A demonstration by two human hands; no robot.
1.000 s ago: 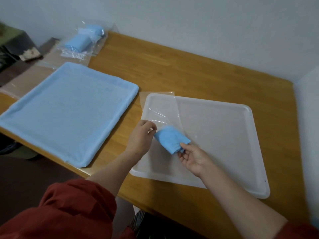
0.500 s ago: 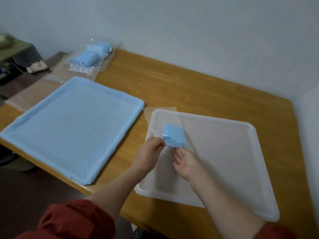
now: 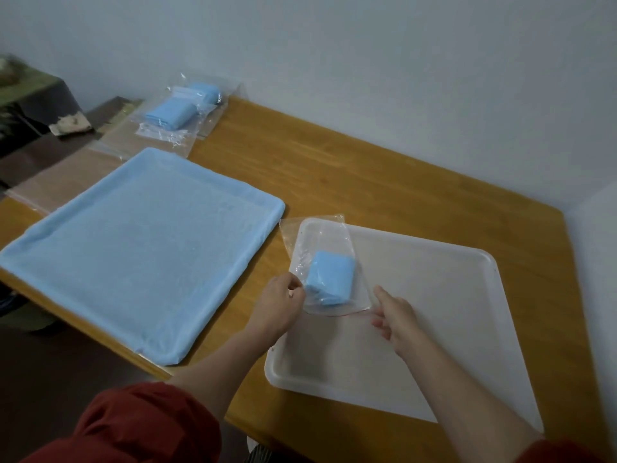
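**Head view.** A single wide-angle camera worn on the person's head looks forward and down across the wooden table (image 3: 384,182) from its near edge. The left hand (image 3: 278,305) and right hand (image 3: 395,317), at the clear bag (image 3: 320,238), lie close below the lens, low of centre. The white tray (image 3: 434,295) fills the right, the blue-covered tray (image 3: 133,245) the left, and the wall (image 3: 367,61) the top.

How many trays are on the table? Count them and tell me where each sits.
2. A blue-cloth-covered tray lies on the left of the table; a bare white plastic tray lies on the right, under the clear bag of folded blue cloth. None looks hidden.
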